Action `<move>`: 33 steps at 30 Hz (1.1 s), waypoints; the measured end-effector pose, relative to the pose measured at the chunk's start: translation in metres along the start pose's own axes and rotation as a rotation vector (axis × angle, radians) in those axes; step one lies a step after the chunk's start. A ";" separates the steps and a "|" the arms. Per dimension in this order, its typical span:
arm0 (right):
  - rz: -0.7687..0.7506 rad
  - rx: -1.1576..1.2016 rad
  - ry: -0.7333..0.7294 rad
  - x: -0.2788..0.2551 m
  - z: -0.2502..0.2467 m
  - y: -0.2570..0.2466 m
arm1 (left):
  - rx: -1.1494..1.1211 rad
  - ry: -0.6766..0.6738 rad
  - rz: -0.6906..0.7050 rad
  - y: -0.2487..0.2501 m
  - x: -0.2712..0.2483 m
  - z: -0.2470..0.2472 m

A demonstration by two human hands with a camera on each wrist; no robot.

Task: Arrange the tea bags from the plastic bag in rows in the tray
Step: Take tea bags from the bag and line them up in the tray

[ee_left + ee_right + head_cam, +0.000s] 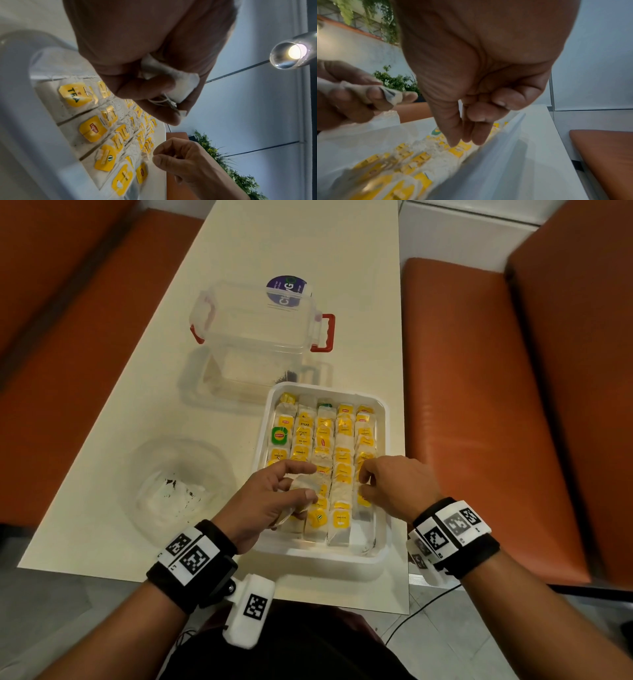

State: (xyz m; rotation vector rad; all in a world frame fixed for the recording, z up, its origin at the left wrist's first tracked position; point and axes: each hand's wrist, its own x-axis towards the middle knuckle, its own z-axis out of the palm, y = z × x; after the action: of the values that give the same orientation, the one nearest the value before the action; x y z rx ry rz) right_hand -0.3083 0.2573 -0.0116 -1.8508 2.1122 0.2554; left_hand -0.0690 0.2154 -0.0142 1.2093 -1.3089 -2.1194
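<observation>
A white tray (pixel 322 553) sits at the table's near right, filled with rows of tea bags (pixel 342 440) with yellow tags. Over the tray's near-left part, my left hand (pixel 301 486) grips a white tea bag (pixel 308 481). In the left wrist view this tea bag (pixel 180 81) and its string are bunched in the curled fingers. My right hand (pixel 363 483) is over the right-hand row, thumb and forefinger pinching a tea bag lying there. In the right wrist view its fingertips (pixel 453 143) point down onto the tags. The clear plastic bag (pixel 178 491) lies crumpled left of the tray, holding dark tea dust.
A clear container with red handles (pixel 257 320) stands behind the tray, with its clear lid (pixel 239 381) lying in front of it. A round purple sticker (pixel 286 292) is on the table beyond. Orange benches (pixel 479 405) flank the table. The tray is close to the table's front edge.
</observation>
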 end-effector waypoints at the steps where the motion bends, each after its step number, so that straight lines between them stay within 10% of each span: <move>1: 0.004 0.037 0.019 -0.003 -0.001 -0.002 | -0.007 -0.003 0.000 0.001 0.000 0.001; 33: 0.044 0.821 0.217 -0.042 -0.019 -0.043 | -0.223 0.107 -0.117 0.008 -0.002 0.026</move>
State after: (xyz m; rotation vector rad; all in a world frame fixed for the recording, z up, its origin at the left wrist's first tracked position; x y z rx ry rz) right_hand -0.2637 0.2833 0.0243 -1.3640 1.9406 -0.7287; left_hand -0.0902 0.2262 -0.0010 1.3106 -0.9489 -2.1795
